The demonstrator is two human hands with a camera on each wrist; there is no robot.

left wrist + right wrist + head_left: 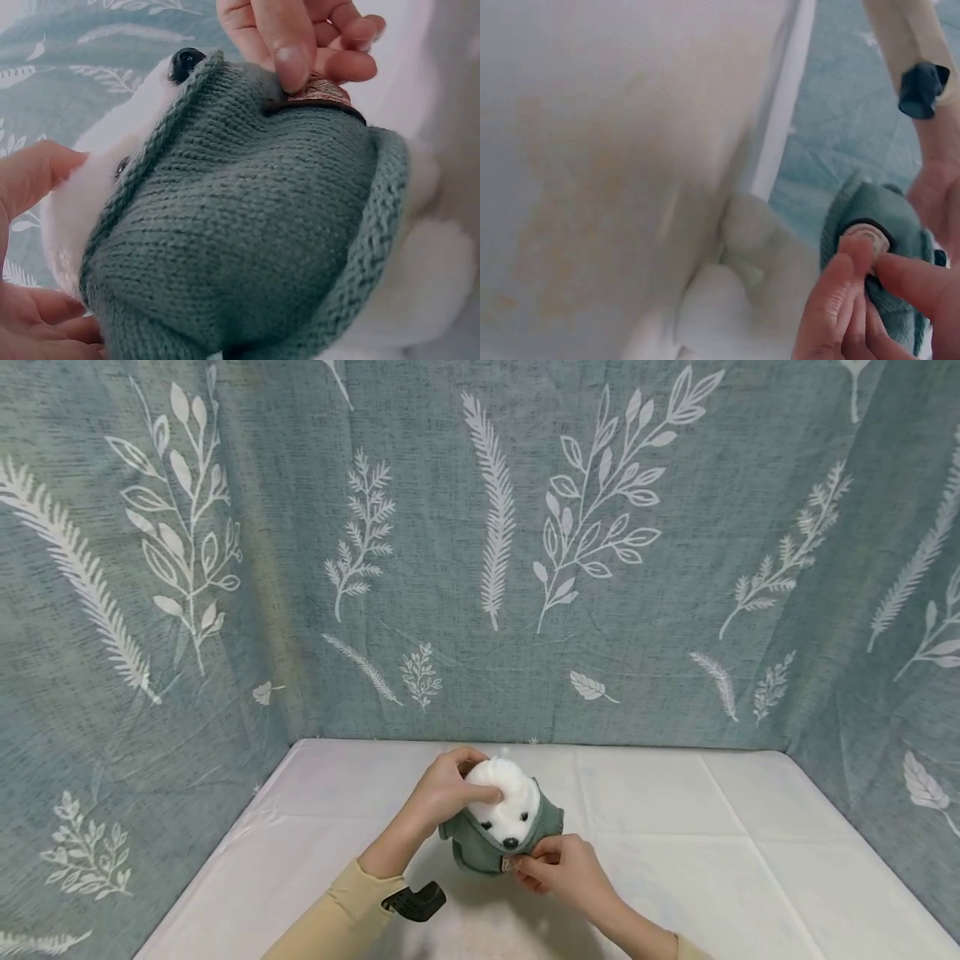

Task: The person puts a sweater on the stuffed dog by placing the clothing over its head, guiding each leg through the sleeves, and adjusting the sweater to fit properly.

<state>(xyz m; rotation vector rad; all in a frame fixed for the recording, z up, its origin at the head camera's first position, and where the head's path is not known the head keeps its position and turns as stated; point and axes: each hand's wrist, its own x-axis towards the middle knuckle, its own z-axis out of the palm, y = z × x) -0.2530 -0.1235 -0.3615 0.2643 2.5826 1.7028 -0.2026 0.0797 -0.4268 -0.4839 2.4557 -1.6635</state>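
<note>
A white plush bear (504, 777) in a green knitted sweater (480, 852) is held up over the table, its dark nose and eyes facing me. My left hand (448, 789) grips its head, thumb on the forehead and the other fingers behind. At the sweater's front, my right hand (562, 868) pinches a small round patterned patch (870, 236) with a dark edge between thumb and fingers. The left wrist view shows the patch (322, 94) pinkish-brown, partly covered by the thumb; whether it is sewn on, I cannot tell. White plush legs (412, 277) stick out below the sweater's hem.
A white cloth covers the table (697, 852). Blue-green curtains (450, 552) with white leaf prints hang behind it and at both sides. A black strap device (415, 902) sits at my left wrist, beside the beige sleeve (337, 914).
</note>
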